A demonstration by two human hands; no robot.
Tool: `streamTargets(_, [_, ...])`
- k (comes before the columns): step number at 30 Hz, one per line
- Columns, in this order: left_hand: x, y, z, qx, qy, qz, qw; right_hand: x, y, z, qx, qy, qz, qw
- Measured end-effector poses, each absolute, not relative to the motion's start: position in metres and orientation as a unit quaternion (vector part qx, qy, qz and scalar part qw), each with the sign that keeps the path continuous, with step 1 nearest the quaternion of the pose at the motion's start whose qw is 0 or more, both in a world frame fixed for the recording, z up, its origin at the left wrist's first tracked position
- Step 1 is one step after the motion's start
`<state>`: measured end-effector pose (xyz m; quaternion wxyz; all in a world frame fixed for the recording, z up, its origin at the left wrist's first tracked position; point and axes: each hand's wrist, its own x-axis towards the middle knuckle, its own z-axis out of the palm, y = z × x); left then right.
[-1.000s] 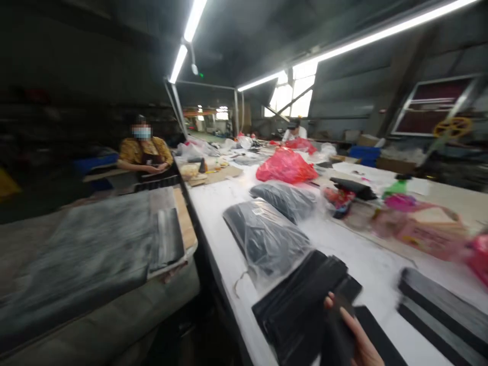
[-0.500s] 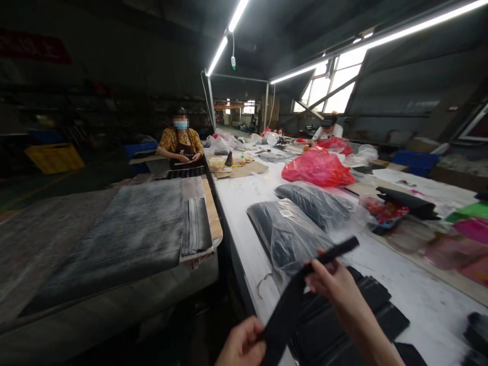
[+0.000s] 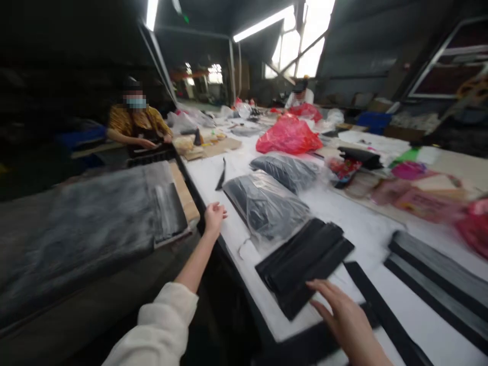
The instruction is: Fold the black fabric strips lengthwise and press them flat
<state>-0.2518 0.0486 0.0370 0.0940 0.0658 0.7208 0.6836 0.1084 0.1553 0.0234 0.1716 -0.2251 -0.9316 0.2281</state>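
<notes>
– In the head view, how does the black cloth look?
– The main stack (image 3: pixel 305 264) sits on the bench (image 3: pixel 354 213), right of centre in the lower half of the frame. It is matt black, in long flat layers with slightly uneven ends. One long black strip (image 3: pixel 381 310) lies just right of it, running toward the bottom edge.
– And the narrow dark piece (image 3: pixel 221 175) near the middle?
– It is slim, bent and blurred, thin at the top and wider below, just left of the clear bag (image 3: pixel 270 208) with dark contents. I can't tell whether it rests flat on the bench.
– What about the hands?
– The left hand (image 3: pixel 215 216), at centre, has its fingers loosely curled around nothing visible, just below that narrow piece. The right hand (image 3: pixel 346 320), lower right, has thumb and fingers spread apart at the near corner of the stack; whether they touch it, I can't tell.
– What differs from half a second ago?
– Then both hands gripped one black strip stretched above the stack. Now they are well apart, the left one farther forward, and the narrow piece shows on a patch that was bare. The stack is uncovered, too, where the right forearm crossed it.
</notes>
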Motion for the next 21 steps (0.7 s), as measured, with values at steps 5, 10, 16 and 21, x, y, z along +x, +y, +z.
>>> streamTargets(5, [-0.125, -0.035, -0.007, 0.235, 0.784, 0.548, 0.173, 0.136, 0.175, 0.043, -0.223, -0.963, 0.152, -0.014])
streamTargets(10, [-0.037, -0.093, -0.023, 0.349, 0.817, 0.374, 0.266, 0.121, 0.183, 0.045, -0.166, -0.975, 0.115, -0.087])
streamTargets(16, [-0.007, -0.093, -0.030, 0.323, 0.735, 0.383, 0.457, 0.108, 0.192, 0.038, -0.150, -0.972, 0.104, -0.150])
streamTargets(21, [-0.014, -0.091, -0.013, 0.242, 0.672, 0.441, 0.543, 0.112, 0.189, 0.035, -0.162, -0.957, 0.161, -0.179])
